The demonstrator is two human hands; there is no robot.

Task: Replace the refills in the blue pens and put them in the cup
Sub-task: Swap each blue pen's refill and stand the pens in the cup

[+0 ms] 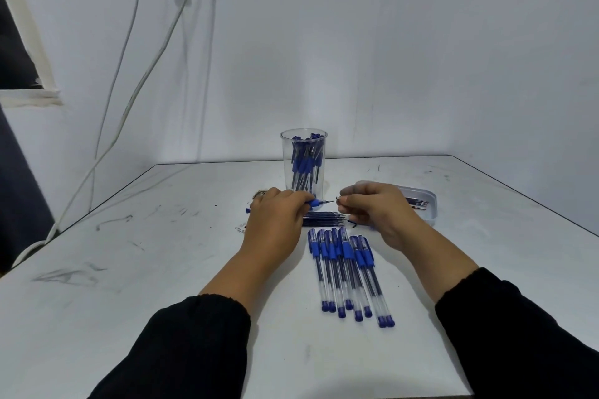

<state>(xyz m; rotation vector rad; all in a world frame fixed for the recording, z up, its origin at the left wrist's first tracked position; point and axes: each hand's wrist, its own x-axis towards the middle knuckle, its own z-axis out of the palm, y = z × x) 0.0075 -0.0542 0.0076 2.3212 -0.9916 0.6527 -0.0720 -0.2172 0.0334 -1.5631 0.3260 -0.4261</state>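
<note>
Evidently, a blue pen [311, 203] is held in the curled fingers of the left hand [275, 220], its long axis lying across the view with the bare metal tip pointed at the right hand [376, 207]. A small piece, probably the pen's tip cone, is pinched between the right thumb and fingertips just beside that tip; what it is cannot be told for certain. The coming move is judged to turn on this alignment: the piece must be brought leftward along the pen's axis. A bundle of refills [324, 219] lies on the worktop [162, 269] directly beneath both hands. Capped pens [348, 272] are laid nearer the person, and the cup [303, 162] stands just beyond the left hand.
</note>
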